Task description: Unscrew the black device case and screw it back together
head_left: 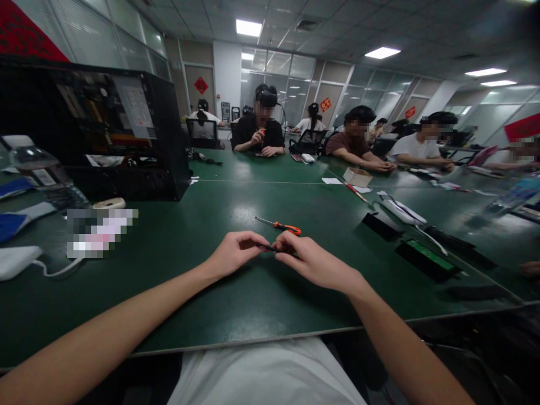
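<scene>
Between my two hands, just above the green table [236, 306], is a small, thin black piece [270, 248] whose kind I cannot make out. My left hand [238, 253] pinches its left end between thumb and fingertips. At the other end, the thumb and bent fingers of my right hand [310, 259] close around it and cover part of it. Just beyond my right hand lies a screwdriver [287, 228] with an orange and black handle, its metal shaft pointing left.
An open computer case [164, 140] and a water bottle [46, 174] stand at the left. To the right lie a black tray with a green board [428, 259], a white power strip [403, 209] and a small box [358, 176]. Across the table a person [259, 126] holds a screwdriver.
</scene>
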`<state>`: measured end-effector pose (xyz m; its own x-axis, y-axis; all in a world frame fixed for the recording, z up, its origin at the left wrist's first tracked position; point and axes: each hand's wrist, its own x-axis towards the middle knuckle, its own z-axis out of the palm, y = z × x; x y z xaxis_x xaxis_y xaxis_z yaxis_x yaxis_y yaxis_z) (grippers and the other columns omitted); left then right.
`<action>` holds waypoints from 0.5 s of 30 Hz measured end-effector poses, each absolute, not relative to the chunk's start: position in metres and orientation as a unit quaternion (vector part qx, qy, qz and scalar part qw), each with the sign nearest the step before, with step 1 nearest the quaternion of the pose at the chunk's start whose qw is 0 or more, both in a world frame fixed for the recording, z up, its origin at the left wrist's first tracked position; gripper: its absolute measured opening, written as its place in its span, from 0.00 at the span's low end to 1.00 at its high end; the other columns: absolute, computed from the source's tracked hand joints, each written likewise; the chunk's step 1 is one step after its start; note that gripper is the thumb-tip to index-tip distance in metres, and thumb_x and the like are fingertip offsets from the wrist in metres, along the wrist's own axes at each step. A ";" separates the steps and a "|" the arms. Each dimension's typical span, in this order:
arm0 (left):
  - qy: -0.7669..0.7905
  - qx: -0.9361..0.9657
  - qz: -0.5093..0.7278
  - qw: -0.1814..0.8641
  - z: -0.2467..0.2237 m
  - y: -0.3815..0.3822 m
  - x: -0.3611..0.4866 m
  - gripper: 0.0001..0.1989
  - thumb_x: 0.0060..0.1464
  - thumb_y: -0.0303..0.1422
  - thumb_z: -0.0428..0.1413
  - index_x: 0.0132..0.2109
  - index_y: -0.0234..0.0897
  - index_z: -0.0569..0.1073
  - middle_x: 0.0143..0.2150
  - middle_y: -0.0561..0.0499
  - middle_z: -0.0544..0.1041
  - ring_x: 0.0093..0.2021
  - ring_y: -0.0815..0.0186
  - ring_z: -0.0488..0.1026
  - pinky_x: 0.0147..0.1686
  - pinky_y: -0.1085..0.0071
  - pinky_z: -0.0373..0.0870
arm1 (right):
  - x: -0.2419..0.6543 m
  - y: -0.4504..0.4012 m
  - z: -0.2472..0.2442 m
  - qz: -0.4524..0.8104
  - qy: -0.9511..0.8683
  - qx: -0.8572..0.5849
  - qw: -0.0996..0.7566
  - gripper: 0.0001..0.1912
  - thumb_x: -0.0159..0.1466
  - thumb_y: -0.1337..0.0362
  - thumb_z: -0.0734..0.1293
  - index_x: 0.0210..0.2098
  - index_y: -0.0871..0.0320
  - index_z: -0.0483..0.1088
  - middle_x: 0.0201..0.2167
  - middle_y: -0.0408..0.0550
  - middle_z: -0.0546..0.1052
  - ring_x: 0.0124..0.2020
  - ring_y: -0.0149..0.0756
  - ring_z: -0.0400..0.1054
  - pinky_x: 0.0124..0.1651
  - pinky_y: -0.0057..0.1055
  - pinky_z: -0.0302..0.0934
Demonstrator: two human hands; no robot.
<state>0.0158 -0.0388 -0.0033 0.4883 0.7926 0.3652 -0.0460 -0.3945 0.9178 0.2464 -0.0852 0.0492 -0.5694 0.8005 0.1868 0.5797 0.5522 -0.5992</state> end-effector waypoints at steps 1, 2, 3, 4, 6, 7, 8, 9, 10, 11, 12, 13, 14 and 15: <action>0.259 0.715 0.435 0.482 -0.003 -0.040 0.016 0.10 0.55 0.32 0.65 0.43 0.32 0.81 0.46 0.43 0.83 0.46 0.59 0.80 0.51 0.64 0.75 | 0.251 -0.087 0.050 0.246 -0.850 -0.408 0.225 0.06 0.70 0.60 0.63 0.43 0.56 0.67 0.39 0.47 0.76 0.38 0.35 0.69 0.43 0.31 0.61; 0.261 0.715 0.434 0.482 -0.003 -0.041 0.017 0.11 0.55 0.32 0.65 0.44 0.32 0.81 0.47 0.43 0.82 0.47 0.60 0.80 0.52 0.65 0.75 | 0.258 -0.088 0.051 0.245 -0.846 -0.415 0.228 0.06 0.70 0.60 0.63 0.43 0.56 0.68 0.39 0.46 0.76 0.39 0.35 0.69 0.43 0.31 0.61; 0.266 0.716 0.428 0.483 -0.003 -0.042 0.017 0.13 0.54 0.32 0.65 0.46 0.32 0.81 0.47 0.43 0.82 0.47 0.60 0.80 0.51 0.65 0.75 | 0.265 -0.088 0.052 0.237 -0.840 -0.428 0.235 0.07 0.70 0.60 0.62 0.43 0.56 0.69 0.39 0.46 0.77 0.39 0.35 0.70 0.43 0.31 0.62; 0.274 0.718 0.416 0.487 -0.003 -0.042 0.018 0.14 0.54 0.32 0.65 0.47 0.32 0.80 0.47 0.44 0.82 0.46 0.60 0.80 0.51 0.65 0.75 | 0.272 -0.088 0.054 0.224 -0.831 -0.447 0.245 0.08 0.71 0.59 0.62 0.42 0.56 0.69 0.39 0.46 0.77 0.39 0.36 0.70 0.42 0.32 0.62; 0.295 0.724 0.385 0.491 -0.002 -0.043 0.018 0.14 0.53 0.34 0.65 0.46 0.32 0.80 0.43 0.45 0.82 0.43 0.61 0.80 0.48 0.65 0.75 | 0.289 -0.087 0.055 0.201 -0.809 -0.485 0.263 0.11 0.71 0.55 0.61 0.41 0.55 0.69 0.37 0.47 0.77 0.38 0.37 0.71 0.41 0.32 0.63; 0.305 0.728 0.370 0.490 -0.001 -0.042 0.018 0.13 0.53 0.35 0.65 0.44 0.32 0.80 0.41 0.45 0.82 0.41 0.61 0.80 0.47 0.65 0.76 | 0.300 -0.086 0.056 0.204 -0.796 -0.502 0.269 0.12 0.71 0.54 0.61 0.41 0.55 0.69 0.37 0.47 0.78 0.36 0.37 0.72 0.40 0.32 0.64; 0.315 0.731 0.356 0.489 -0.001 -0.042 0.017 0.13 0.53 0.35 0.65 0.43 0.32 0.81 0.40 0.45 0.82 0.40 0.61 0.80 0.45 0.66 0.76 | 0.312 -0.085 0.056 0.218 -0.779 -0.521 0.271 0.14 0.70 0.52 0.61 0.43 0.55 0.69 0.37 0.47 0.78 0.34 0.37 0.73 0.39 0.33 0.66; 0.324 0.734 0.346 0.487 0.000 -0.042 0.017 0.12 0.53 0.36 0.65 0.42 0.32 0.81 0.38 0.46 0.82 0.38 0.62 0.79 0.43 0.66 0.75 | 0.327 -0.085 0.056 0.234 -0.759 -0.541 0.275 0.15 0.70 0.51 0.61 0.46 0.55 0.69 0.37 0.48 0.79 0.32 0.37 0.75 0.38 0.33 0.68; 0.330 0.737 0.339 0.483 0.001 -0.041 0.016 0.13 0.53 0.36 0.64 0.42 0.32 0.81 0.37 0.46 0.82 0.37 0.62 0.79 0.42 0.66 0.75 | 0.344 -0.085 0.056 0.245 -0.737 -0.565 0.280 0.18 0.69 0.50 0.61 0.50 0.55 0.69 0.38 0.49 0.80 0.30 0.38 0.76 0.36 0.34 0.69; 0.334 0.740 0.334 0.479 0.002 -0.041 0.016 0.13 0.53 0.37 0.64 0.42 0.32 0.81 0.36 0.47 0.82 0.37 0.62 0.79 0.41 0.67 0.75 | 0.365 -0.086 0.058 0.236 -0.716 -0.593 0.283 0.21 0.68 0.50 0.61 0.54 0.55 0.69 0.39 0.51 0.81 0.30 0.40 0.77 0.36 0.36 0.70; 0.335 0.743 0.330 0.477 0.003 -0.040 0.016 0.13 0.54 0.37 0.63 0.42 0.32 0.81 0.36 0.47 0.82 0.36 0.62 0.79 0.41 0.67 0.74 | 0.389 -0.089 0.059 0.202 -0.698 -0.624 0.288 0.23 0.66 0.50 0.61 0.55 0.56 0.71 0.42 0.53 0.81 0.32 0.42 0.78 0.37 0.37 0.71; 0.335 0.745 0.325 0.476 0.003 -0.040 0.015 0.13 0.54 0.38 0.63 0.42 0.32 0.80 0.36 0.47 0.82 0.37 0.61 0.79 0.41 0.67 0.74 | 0.415 -0.094 0.062 0.157 -0.679 -0.657 0.286 0.25 0.65 0.51 0.61 0.56 0.57 0.73 0.46 0.55 0.81 0.35 0.45 0.79 0.38 0.38 0.71; 0.336 0.746 0.318 0.479 0.004 -0.039 0.015 0.14 0.54 0.38 0.62 0.42 0.32 0.80 0.35 0.47 0.82 0.36 0.61 0.79 0.41 0.66 0.74 | 0.441 -0.100 0.064 0.104 -0.652 -0.697 0.280 0.27 0.64 0.52 0.60 0.55 0.58 0.74 0.46 0.57 0.82 0.36 0.48 0.80 0.37 0.38 0.71; 0.335 0.748 0.309 0.482 0.004 -0.039 0.015 0.14 0.55 0.39 0.62 0.42 0.32 0.80 0.35 0.47 0.82 0.36 0.61 0.79 0.41 0.66 0.74 | 0.467 -0.109 0.067 0.051 -0.628 -0.733 0.256 0.29 0.62 0.51 0.60 0.56 0.60 0.76 0.42 0.57 0.83 0.37 0.50 0.80 0.37 0.39 0.71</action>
